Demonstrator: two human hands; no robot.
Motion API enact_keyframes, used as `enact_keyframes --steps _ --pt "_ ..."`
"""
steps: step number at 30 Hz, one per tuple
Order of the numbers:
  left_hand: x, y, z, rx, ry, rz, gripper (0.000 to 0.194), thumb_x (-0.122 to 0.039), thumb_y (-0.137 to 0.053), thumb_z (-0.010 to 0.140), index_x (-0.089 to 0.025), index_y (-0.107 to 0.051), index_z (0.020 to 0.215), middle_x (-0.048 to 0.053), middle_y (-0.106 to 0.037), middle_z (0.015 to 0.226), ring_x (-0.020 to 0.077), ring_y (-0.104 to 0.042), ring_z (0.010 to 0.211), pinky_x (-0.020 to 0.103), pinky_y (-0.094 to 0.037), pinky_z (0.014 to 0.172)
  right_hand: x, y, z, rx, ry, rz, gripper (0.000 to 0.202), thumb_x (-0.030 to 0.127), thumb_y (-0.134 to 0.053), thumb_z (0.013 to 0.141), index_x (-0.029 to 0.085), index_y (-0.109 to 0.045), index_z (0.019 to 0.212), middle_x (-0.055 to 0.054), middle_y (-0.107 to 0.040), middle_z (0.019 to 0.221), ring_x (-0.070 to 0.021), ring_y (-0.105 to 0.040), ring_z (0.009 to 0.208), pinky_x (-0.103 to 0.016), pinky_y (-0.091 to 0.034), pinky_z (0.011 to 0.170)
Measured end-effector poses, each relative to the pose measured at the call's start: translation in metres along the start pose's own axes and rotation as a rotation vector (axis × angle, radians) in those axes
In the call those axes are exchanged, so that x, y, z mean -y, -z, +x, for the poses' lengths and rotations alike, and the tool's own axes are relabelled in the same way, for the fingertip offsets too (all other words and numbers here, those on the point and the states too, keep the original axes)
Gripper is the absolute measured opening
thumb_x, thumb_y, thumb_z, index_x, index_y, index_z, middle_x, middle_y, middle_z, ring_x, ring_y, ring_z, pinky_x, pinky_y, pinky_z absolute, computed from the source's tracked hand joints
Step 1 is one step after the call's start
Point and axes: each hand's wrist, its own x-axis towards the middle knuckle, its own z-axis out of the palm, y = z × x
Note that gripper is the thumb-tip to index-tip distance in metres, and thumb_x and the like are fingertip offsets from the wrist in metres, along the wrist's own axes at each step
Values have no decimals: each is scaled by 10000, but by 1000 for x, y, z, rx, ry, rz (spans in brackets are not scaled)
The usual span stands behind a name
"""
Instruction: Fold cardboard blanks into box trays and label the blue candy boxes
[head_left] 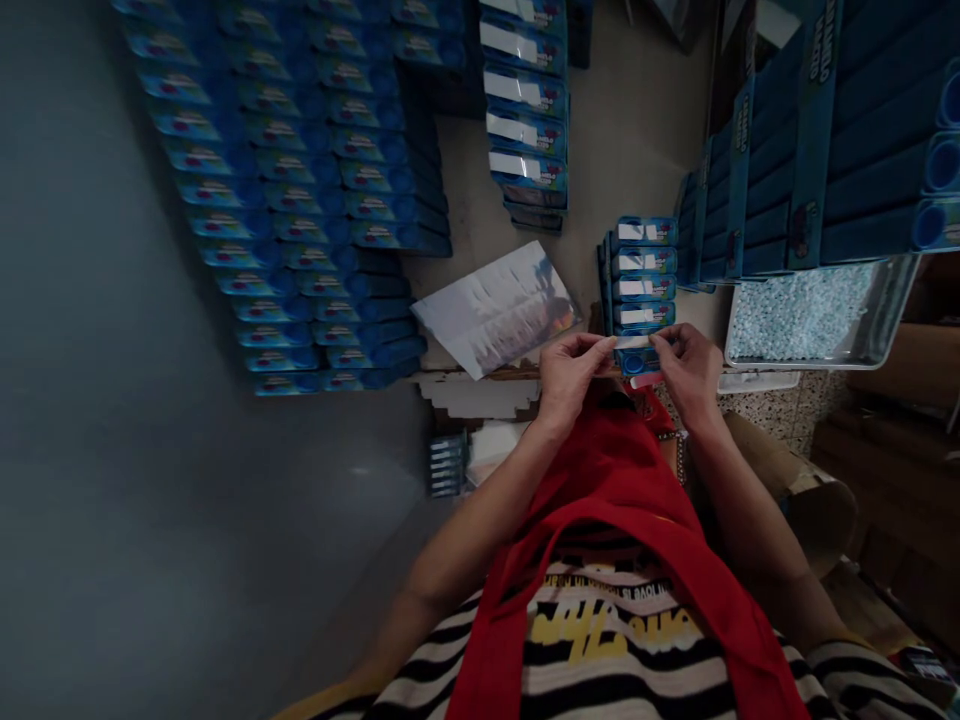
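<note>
Between my left hand [568, 378] and my right hand [690, 370] a small white strip [632, 342], which looks like a sticker, is stretched. Each hand pinches one end of it between thumb and fingers. Right under the strip is the nearest box of a short row of blue boxes [643, 262] at the table edge. Other boxes in that row bear similar white strips. I cannot tell whether the strip touches the box. A pale printed sheet [499, 308] lies at an angle to the left of my left hand.
Rows of blue boxes [375, 205] stand at the left, with another column [525, 130] farther back. Large blue stacks [847, 150] rise at the right. Below them sits a metal tray [885, 340] of pale blue-white pieces. A cardboard box [787, 480] is beside my right arm.
</note>
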Motion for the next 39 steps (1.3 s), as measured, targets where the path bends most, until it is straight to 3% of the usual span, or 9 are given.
enact_keyframes --steps 4,7,10,15,18,22,26,31,39 --pt "12 -2 6 6 72 -59 400 -502 -930 635 -174 -763 792 9 -728 741 125 -652 648 251 -548 629 -5 -4 6 34 7 34 250 464 -719 861 214 -721 862 49 -584 617 -136 -536 589 -279 -347 602" --pt "28 -7 17 1 173 -128 430 -475 -940 615 -174 -714 824 12 -730 776 143 -681 698 270 -573 663 -9 -4 13 -32 -26 92 368 453 -851 746 225 -611 905 89 -531 598 -130 -524 573 -273 -364 589" --pt "38 -11 28 -97 197 -92 432 -388 -936 638 -198 -620 863 5 -715 798 159 -684 719 295 -580 668 -7 3 15 -23 -31 157 447 410 -893 705 249 -535 919 118 -468 574 -119 -492 540 -266 -348 550" --pt "14 0 2 -287 -134 78 336 -406 -840 805 -226 -612 972 -7 -696 913 121 -631 749 254 -528 698 11 25 1 34 -33 426 363 543 -764 867 261 -557 963 110 -428 559 -115 -455 507 -258 -395 501" --pt "-12 7 -34 -52 -214 174 345 -494 -812 827 -209 -715 997 7 -714 818 133 -647 655 266 -532 625 22 32 -10 56 -40 520 387 563 -778 856 263 -558 962 106 -445 581 -112 -476 526 -254 -449 511" --pt "-26 1 -55 274 47 84 530 -479 -916 670 -189 -780 1092 30 -760 787 135 -634 534 264 -505 501 31 31 -24 136 -59 600 381 567 -766 873 270 -555 984 76 -550 667 -132 -591 619 -261 -512 560" --pt "-18 -2 -47 285 46 38 319 -448 -912 683 -192 -795 834 13 -708 649 114 -582 513 240 -457 501 27 36 -35 261 -86 646 382 539 -791 862 268 -582 1033 77 -595 673 -111 -561 570 -237 -453 521" --pt "-14 13 -47 282 76 70 312 -460 -918 681 -193 -761 713 11 -672 592 112 -552 505 243 -427 506 8 45 -41 377 -108 661 500 413 -907 717 257 -619 1096 66 -686 731 -125 -638 624 -257 -522 593" --pt "-15 13 -35 106 142 84 434 -520 -951 574 -161 -742 696 17 -675 608 109 -580 531 234 -478 533 0 14 -30 61 -37 496 401 343 -849 728 230 -597 1019 23 -756 793 -170 -753 739 -322 -602 751"
